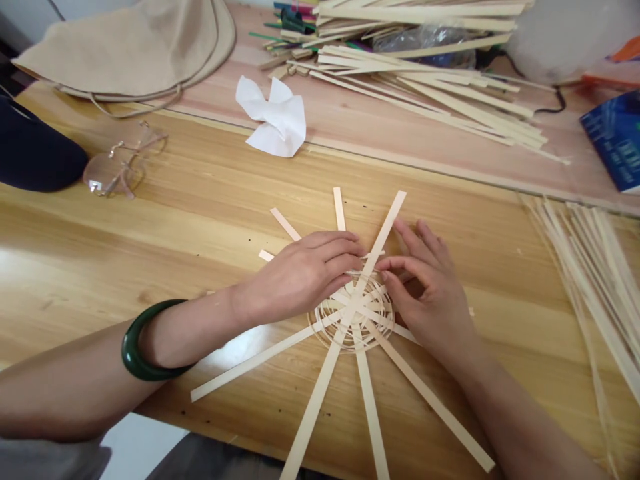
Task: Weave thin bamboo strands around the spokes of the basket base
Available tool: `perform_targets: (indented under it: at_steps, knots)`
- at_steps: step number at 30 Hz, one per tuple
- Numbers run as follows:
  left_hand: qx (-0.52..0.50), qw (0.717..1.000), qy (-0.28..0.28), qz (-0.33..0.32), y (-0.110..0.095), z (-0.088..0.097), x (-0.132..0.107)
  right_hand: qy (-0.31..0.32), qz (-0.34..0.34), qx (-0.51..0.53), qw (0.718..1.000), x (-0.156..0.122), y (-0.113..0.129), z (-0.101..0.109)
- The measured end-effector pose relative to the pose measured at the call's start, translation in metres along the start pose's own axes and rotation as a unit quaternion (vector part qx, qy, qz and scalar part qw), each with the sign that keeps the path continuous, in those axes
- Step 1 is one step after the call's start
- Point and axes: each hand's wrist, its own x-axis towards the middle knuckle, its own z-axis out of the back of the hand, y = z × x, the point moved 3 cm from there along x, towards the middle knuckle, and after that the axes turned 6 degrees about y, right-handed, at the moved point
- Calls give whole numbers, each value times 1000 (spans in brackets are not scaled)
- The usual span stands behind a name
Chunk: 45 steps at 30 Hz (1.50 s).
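A small round woven bamboo base (353,313) lies on the wooden table (200,220), with several flat bamboo spokes (320,387) fanning out from it. My left hand (300,273), with a dark green bangle (137,343) on its wrist, lies flat over the upper left of the weave, fingers stretched and pressing down. My right hand (430,293) rests on the right side, thumb and forefinger pinched at a thin weaving strip beside a long upright spoke (387,227).
Bundles of bamboo strips lie at the back right (425,87) and along the right edge (590,280). A crumpled white tissue (275,117), a pair of glasses (120,163), a beige cloth bag (135,47) and a blue booklet (615,140) lie round about.
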Motion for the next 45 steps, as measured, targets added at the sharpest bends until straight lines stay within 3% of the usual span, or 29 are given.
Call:
perform_targets:
  at_steps: [4, 9, 15, 19, 24, 29, 33, 37, 40, 42, 45]
  knots:
    - [23, 1000, 1, 3, -1, 2, 0, -6, -5, 11, 1000, 0, 3, 1]
    - [18, 1000, -3, -8, -2, 4, 2, -94, -8, 38, 995, 2, 5, 13]
    - [-35, 999, -9, 14, 1, 4, 1, -68, 64, -61, 994, 3, 10, 12]
    - [-74, 997, -7, 31, 2, 3, 0, -74, 89, -148, 982, 7, 15, 25]
    - [-84, 996, -2, 28, 2, 2, 0, -2, 146, -162, 976, 26, 19, 38]
    - [-86, 996, -13, 27, 3, 1, -1, 134, 233, -203, 942, 42, 25, 25]
    - [-86, 996, -19, 34, 4, -2, -2, 193, 234, -201, 932, 49, 24, 18]
    - [-74, 994, -73, 45, 7, 6, -6, 214, 223, -192, 931, 53, 25, 12]
    - [-30, 985, -113, 127, 14, 16, -11, 200, 209, -211, 934, 53, 28, 7]
    - [5, 979, -103, 178, 18, 20, -13, 176, 212, -222, 935, 51, 31, 5]
    - [-7, 980, -60, 189, 17, 19, -13, 142, 225, -219, 939, 46, 34, 3]
